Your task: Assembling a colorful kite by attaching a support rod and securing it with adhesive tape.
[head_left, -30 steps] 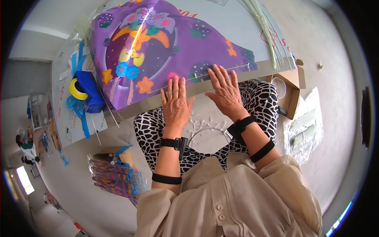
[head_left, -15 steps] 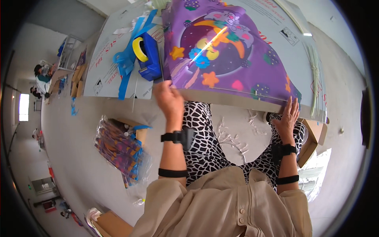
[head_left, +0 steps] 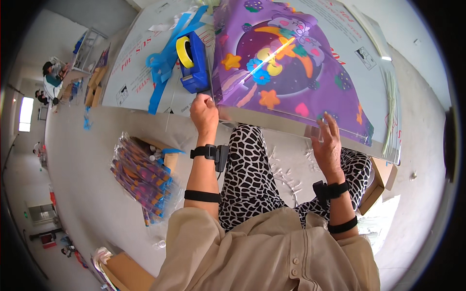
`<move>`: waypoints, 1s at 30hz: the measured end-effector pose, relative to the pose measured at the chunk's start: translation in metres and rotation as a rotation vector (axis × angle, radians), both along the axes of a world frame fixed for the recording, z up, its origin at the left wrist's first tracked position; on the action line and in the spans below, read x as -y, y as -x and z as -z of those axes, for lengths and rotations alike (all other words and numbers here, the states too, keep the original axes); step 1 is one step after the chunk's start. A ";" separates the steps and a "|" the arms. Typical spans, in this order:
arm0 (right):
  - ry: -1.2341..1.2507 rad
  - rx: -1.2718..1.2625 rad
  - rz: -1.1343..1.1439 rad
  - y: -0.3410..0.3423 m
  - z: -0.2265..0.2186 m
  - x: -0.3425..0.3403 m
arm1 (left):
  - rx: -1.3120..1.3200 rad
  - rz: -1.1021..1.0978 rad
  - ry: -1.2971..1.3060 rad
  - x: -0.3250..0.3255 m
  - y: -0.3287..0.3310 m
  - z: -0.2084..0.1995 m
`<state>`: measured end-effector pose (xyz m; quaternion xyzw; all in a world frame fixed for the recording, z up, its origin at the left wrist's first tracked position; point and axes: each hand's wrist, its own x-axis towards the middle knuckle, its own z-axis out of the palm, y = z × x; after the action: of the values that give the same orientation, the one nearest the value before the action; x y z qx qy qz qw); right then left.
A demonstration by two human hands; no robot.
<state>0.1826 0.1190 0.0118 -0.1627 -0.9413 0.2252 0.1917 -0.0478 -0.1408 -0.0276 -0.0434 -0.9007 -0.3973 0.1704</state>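
A seated worker handles the near edge of a printed purple sheet (head_left: 291, 72) spread over a grey-topped table (head_left: 133, 80).
The right hand (head_left: 328, 145), fingers spread and apparently gripping nothing, is at the sheet's near edge; the left hand (head_left: 204, 115) curls closed by its near left corner, any pinched item impossible to make out. A thin pale rod (head_left: 291, 115) lies along that edge, suggesting edge work underway; the next move likely calls for keeping rod and edge aligned. Left of the sheet stands a blue tape dispenser (head_left: 196, 80).
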 end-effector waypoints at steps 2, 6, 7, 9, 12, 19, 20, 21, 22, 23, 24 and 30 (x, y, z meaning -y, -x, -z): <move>0.112 0.026 -0.108 -0.002 0.001 0.005 | -0.095 -0.067 -0.019 0.004 0.010 0.000; 0.146 0.015 -0.094 -0.019 0.013 0.008 | -0.108 -0.313 -0.340 0.031 0.033 -0.004; 0.152 -0.018 -0.089 -0.024 0.016 0.007 | -0.129 -0.303 -0.311 0.037 0.037 -0.005; 0.154 -0.032 -0.076 -0.033 0.019 0.006 | -0.109 -0.308 -0.332 0.046 0.048 -0.008; 0.163 -0.065 -0.059 -0.036 0.025 0.006 | -0.132 -0.297 -0.454 0.060 0.067 -0.014; 0.334 -0.080 0.003 -0.038 0.033 -0.001 | 0.492 -0.098 -0.577 0.040 0.098 -0.068; 0.336 -0.084 -0.003 -0.038 0.034 -0.001 | 0.514 -0.103 -0.563 0.037 0.102 -0.069; 0.338 -0.085 -0.001 -0.038 0.036 -0.002 | 0.536 -0.107 -0.549 0.035 0.107 -0.070; 0.312 -0.094 -0.016 -0.038 0.037 -0.002 | 0.535 -0.106 -0.547 0.035 0.112 -0.072; 0.287 -0.104 -0.031 -0.038 0.038 -0.001 | 0.539 -0.114 -0.721 0.037 0.117 -0.075; 0.287 -0.103 -0.024 -0.038 0.040 -0.002 | 0.547 -0.118 -0.896 0.033 0.117 -0.078; 0.312 -0.129 0.005 -0.039 0.042 -0.002 | 0.570 -0.128 -0.857 0.031 0.086 -0.084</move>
<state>0.2212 0.1214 -0.0297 -0.1782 -0.8803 0.3780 0.2246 -0.1333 -0.1715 0.0564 0.1953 -0.6685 -0.7154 -0.0554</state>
